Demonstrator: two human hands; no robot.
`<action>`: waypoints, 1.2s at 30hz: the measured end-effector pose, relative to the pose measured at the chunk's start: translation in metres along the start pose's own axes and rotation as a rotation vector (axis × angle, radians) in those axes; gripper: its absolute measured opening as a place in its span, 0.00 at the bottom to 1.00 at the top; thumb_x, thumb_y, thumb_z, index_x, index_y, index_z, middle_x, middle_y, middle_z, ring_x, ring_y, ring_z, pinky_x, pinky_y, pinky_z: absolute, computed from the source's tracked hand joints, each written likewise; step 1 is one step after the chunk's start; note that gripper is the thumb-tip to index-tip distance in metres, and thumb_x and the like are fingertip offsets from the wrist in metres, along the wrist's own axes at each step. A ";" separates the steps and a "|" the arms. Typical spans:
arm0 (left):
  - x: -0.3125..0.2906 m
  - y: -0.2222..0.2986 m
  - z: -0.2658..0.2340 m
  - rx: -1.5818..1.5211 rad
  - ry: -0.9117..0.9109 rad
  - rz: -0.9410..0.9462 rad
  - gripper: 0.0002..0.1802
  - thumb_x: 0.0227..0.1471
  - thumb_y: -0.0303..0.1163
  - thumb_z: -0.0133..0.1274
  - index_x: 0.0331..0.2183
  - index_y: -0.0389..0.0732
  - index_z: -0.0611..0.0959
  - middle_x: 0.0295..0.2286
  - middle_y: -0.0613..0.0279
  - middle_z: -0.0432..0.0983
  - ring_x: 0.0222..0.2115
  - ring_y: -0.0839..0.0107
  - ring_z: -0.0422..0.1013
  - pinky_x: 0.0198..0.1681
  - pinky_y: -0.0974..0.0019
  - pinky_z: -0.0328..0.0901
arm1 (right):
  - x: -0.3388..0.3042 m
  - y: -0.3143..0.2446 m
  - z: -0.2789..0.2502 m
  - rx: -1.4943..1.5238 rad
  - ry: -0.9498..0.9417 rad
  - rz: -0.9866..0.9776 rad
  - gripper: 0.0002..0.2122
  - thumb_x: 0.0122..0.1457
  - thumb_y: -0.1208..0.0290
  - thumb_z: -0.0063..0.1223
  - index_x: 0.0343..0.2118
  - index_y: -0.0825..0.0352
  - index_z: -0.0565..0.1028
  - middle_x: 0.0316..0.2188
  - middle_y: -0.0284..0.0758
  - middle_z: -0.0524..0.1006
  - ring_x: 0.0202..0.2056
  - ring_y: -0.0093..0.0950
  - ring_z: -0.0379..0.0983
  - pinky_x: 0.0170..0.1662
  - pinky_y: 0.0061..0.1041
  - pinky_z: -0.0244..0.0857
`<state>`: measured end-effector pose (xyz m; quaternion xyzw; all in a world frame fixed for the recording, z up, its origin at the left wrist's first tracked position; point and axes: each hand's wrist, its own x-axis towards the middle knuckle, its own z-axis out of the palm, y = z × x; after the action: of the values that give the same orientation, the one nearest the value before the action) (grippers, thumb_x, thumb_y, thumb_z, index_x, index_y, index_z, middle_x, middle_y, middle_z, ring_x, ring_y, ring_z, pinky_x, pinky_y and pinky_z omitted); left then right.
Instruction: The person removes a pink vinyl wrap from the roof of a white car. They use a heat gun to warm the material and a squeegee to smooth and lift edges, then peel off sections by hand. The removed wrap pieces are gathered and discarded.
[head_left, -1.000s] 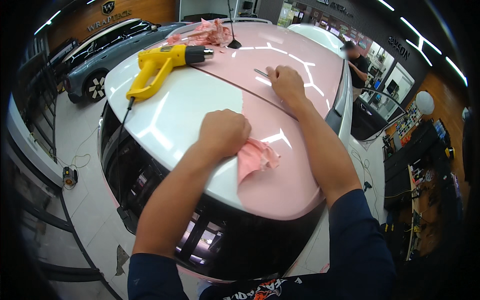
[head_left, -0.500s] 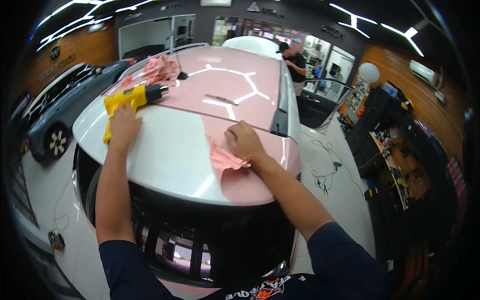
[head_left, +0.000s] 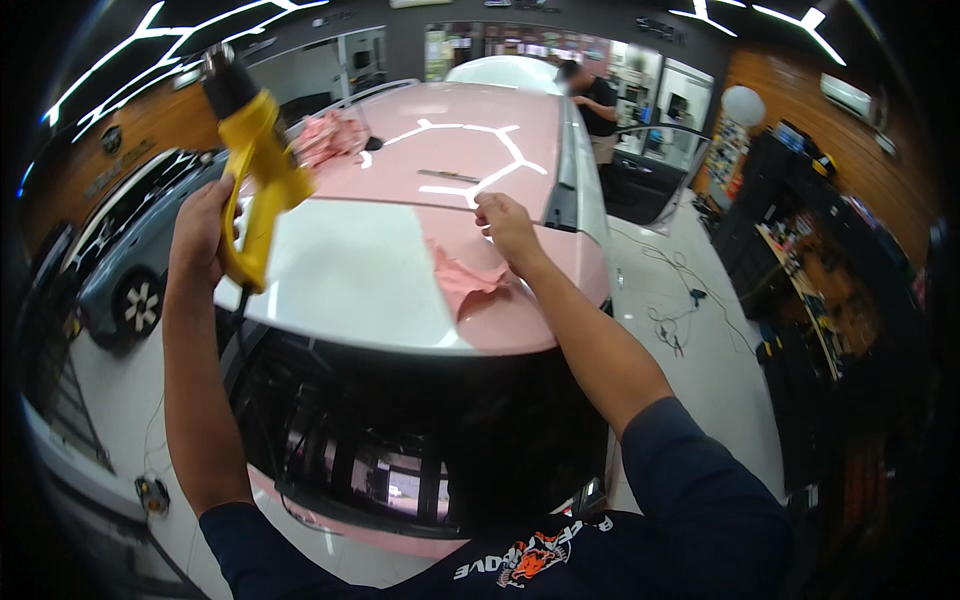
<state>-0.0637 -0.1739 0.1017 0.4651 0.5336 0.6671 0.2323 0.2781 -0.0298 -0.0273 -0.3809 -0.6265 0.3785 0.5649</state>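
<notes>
My left hand (head_left: pixel 203 225) is wrapped round the handle of a yellow heat gun (head_left: pixel 258 165), lifted above the left of the car's roof with its black nozzle pointing up. Its cord hangs down over the rear window. My right hand (head_left: pixel 510 230), fingers curled together, is over the right of the roof's rear panel; what they hold, if anything, is hidden. Just below that hand a crumpled flap of pink film (head_left: pixel 468 278) stands up from the surface. Left of the flap the panel is bare white (head_left: pixel 340 270); pink film covers its right side.
On the pink roof (head_left: pixel 440 120) lie a slim cutter knife (head_left: pixel 447 175) and a crumpled heap of pink film (head_left: pixel 330 137). Another person (head_left: pixel 598 105) stands beyond, near an open car door (head_left: pixel 645 180). Cables (head_left: pixel 675 320) lie on the right floor; a grey car (head_left: pixel 140 240) stands left.
The heat gun has risen off the roof in my left hand, its nozzle swinging from rightward to upward. My right hand has shifted slightly up and right. My view has also shifted.
</notes>
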 end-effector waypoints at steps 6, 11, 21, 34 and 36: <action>-0.124 0.032 0.052 -0.808 -0.366 -0.001 0.19 0.64 0.41 0.43 0.45 0.36 0.74 0.17 0.71 0.67 0.15 0.82 0.60 0.23 0.77 0.59 | -0.113 -0.118 0.054 0.927 -0.706 -0.021 0.26 0.69 0.52 0.31 0.55 0.71 0.64 0.47 0.44 0.73 0.48 0.34 0.71 0.53 0.34 0.65; -0.201 0.023 0.144 -1.048 -0.473 -0.132 0.21 0.65 0.40 0.39 0.46 0.30 0.72 0.15 0.69 0.66 0.15 0.81 0.64 0.24 0.76 0.65 | -0.156 -0.115 -0.024 1.100 -0.633 -0.038 0.24 0.68 0.56 0.32 0.60 0.68 0.57 0.45 0.44 0.72 0.44 0.36 0.72 0.51 0.36 0.67; -0.336 -0.040 0.284 -0.669 -0.702 -0.306 0.27 0.66 0.47 0.32 0.43 0.33 0.75 0.27 0.60 0.74 0.28 0.74 0.71 0.36 0.71 0.66 | -0.286 -0.085 -0.178 0.885 -0.176 -0.176 0.26 0.66 0.57 0.42 0.59 0.69 0.54 0.38 0.46 0.69 0.25 0.32 0.73 0.26 0.27 0.73; -0.404 -0.160 0.111 0.446 -0.936 -0.413 0.24 0.53 0.47 0.56 0.38 0.33 0.82 0.28 0.50 0.80 0.31 0.63 0.77 0.36 0.64 0.69 | -0.320 -0.056 -0.238 0.874 -0.249 -0.046 0.31 0.64 0.51 0.45 0.59 0.72 0.54 0.32 0.43 0.69 0.20 0.30 0.74 0.24 0.23 0.71; -0.406 -0.171 0.095 0.529 -0.762 -0.342 0.23 0.53 0.45 0.55 0.38 0.32 0.81 0.28 0.49 0.79 0.30 0.60 0.76 0.34 0.62 0.69 | -0.309 -0.064 -0.231 0.945 -0.263 -0.033 0.31 0.64 0.50 0.44 0.59 0.72 0.54 0.33 0.43 0.69 0.21 0.31 0.74 0.24 0.24 0.72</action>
<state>0.1736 -0.3988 -0.2079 0.6248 0.6305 0.2435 0.3909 0.5271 -0.3265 -0.0821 -0.0221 -0.4584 0.6574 0.5977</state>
